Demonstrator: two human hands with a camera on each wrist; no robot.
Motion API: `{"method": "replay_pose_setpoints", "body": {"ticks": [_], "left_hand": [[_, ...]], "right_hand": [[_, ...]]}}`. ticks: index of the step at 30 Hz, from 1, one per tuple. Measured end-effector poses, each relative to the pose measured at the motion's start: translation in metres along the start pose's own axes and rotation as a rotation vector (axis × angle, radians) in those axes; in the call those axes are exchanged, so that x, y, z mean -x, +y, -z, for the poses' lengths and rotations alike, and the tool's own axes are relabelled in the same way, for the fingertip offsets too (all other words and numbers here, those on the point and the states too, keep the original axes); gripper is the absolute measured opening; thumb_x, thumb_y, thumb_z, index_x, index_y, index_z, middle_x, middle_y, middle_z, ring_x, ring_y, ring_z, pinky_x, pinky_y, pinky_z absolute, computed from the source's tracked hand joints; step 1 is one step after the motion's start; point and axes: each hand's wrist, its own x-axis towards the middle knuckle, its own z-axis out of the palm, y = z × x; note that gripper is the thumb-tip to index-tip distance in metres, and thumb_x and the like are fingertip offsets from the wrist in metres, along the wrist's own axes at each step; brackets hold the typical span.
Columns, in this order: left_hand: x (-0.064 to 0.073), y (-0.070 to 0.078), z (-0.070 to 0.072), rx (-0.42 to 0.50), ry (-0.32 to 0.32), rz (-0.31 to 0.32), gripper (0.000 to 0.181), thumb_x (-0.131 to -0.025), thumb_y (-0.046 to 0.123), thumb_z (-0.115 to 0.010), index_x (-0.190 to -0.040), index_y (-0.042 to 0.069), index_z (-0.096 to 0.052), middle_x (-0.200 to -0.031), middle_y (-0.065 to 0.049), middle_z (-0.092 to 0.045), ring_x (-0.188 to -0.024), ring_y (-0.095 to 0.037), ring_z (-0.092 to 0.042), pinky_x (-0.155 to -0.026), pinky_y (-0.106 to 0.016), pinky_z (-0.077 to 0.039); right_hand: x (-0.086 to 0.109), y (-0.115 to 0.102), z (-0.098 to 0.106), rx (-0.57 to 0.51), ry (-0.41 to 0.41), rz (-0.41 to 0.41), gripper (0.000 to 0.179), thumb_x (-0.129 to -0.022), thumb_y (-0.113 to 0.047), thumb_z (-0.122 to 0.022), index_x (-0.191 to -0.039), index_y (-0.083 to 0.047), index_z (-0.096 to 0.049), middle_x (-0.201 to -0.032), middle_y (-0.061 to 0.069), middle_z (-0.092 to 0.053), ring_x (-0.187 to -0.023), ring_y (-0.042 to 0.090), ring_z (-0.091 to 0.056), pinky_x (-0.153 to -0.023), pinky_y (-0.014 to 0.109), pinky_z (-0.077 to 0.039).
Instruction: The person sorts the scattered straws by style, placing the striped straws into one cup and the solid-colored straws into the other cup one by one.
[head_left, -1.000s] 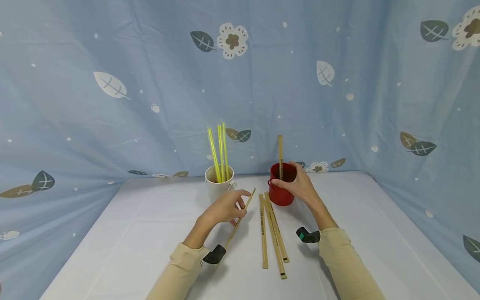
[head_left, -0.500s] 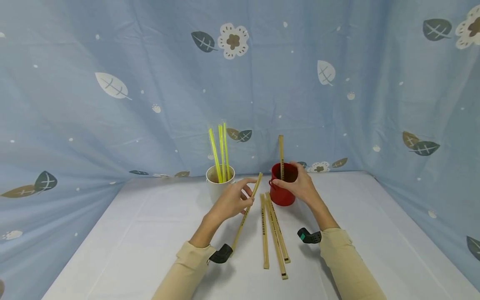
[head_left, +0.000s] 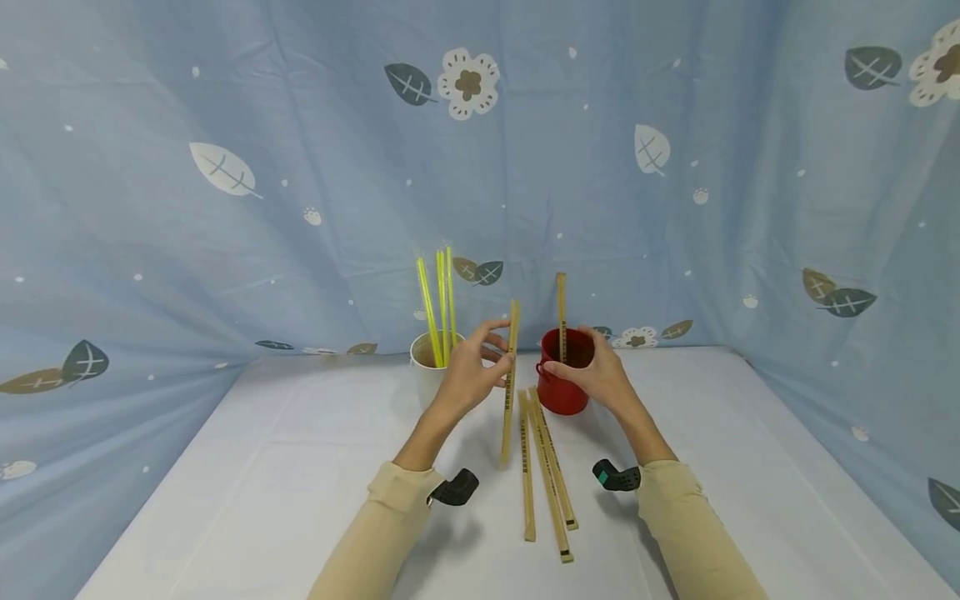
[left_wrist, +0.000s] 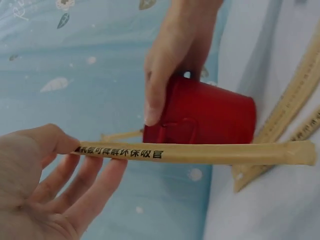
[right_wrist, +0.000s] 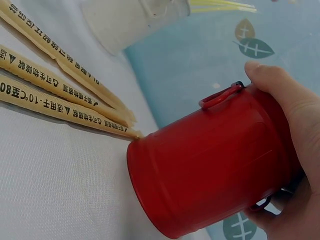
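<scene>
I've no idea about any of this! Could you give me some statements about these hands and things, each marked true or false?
1. The left hand holds a wrapped straw. True.
2. The right hand grips the red container. True.
3. The yellow sticks stand in the red container. False: they stand in the white container.
4. Another straw sticks up from the red container. True.
5. No straws lie on the table. False: three straws do.
</scene>
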Motion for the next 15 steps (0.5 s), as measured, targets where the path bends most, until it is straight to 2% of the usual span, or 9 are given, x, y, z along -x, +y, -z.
{"method": "replay_pose_setpoints", "body": {"ticks": [10,15], "left_hand": [[-0.030,0.022,0.004,0.068,0.115,-0.041,0.041,-0.094,0.007,-0.062,-0.134,0.007,-0.053,-0.102,-0.017,-0.063,-0.088,-0.032,-0.069,-0.063,-0.041,-0.061],[-0.045,0.032,0.008,0.064,0.153,-0.086,0.039,-0.095,0.008,-0.062,-0.132,0.007,-0.053,-0.101,-0.016,-0.062,-0.086,-0.030,-0.069,-0.063,-0.037,-0.061]], "right_hand": [[0.001,0.001,-0.001,0.002,0.003,-0.013,0.103,-0.077,-0.054,-0.079,-0.153,-0.010,-0.025,-0.147,0.014,-0.042,-0.132,0.034,-0.044,-0.101,0.057,-0.048],[0.000,0.000,0.000,-0.007,0.007,-0.005,0.103,-0.076,-0.055,-0.079,-0.152,-0.010,-0.026,-0.146,0.013,-0.044,-0.131,0.033,-0.045,-0.100,0.057,-0.049]]}}
